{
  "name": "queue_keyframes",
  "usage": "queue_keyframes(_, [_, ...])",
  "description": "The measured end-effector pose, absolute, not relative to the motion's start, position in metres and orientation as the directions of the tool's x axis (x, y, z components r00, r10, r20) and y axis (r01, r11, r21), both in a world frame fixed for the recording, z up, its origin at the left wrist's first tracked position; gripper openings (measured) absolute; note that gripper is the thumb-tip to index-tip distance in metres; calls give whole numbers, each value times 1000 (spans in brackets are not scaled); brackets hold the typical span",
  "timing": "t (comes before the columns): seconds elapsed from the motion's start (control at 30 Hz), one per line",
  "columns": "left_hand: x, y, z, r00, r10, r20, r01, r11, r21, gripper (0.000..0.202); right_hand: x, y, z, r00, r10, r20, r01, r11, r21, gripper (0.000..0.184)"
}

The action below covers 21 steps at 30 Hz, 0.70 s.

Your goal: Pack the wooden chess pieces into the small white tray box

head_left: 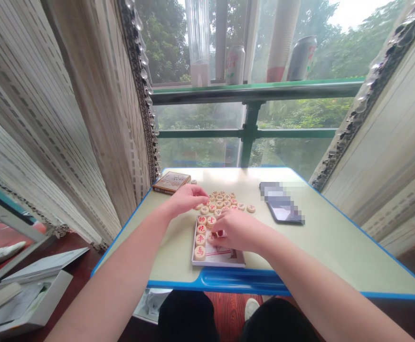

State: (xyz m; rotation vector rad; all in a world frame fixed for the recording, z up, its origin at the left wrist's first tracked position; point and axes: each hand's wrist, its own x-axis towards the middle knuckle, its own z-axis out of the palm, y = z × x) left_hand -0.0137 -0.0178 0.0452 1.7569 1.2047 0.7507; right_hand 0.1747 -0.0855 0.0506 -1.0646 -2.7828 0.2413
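My left hand point(187, 198) curls over loose chess pieces point(225, 202) on the bench point(335, 237); I cannot tell its grip. My right hand point(236, 231) pinches a piece point(212, 237) in the tray point(229, 259).

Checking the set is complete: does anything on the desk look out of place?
Nothing spilled or damaged. One chess piece sits alone beside the brown box, apart from the loose heap beyond the tray.

View from a single head-worn camera, facing forward and down: the table point(335, 247) fills the near field, the window point(200, 118) stands at 12 o'clock, and the left hand point(188, 198) and right hand point(238, 230) reach in close from 7 and 5 o'clock.
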Motion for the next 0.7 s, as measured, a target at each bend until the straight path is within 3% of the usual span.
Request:
queue_keyframes(0.4, [-15, -18, 45, 355, 934, 43, 442, -208, 873, 22, 174, -89, 53, -730, 668, 147, 624, 738, -255, 4])
queue_keyframes(0.7, [-17, -15, 42, 376, 924, 65, 460, -247, 853, 22, 172, -87, 50, -740, 655, 155, 616, 751, -237, 11])
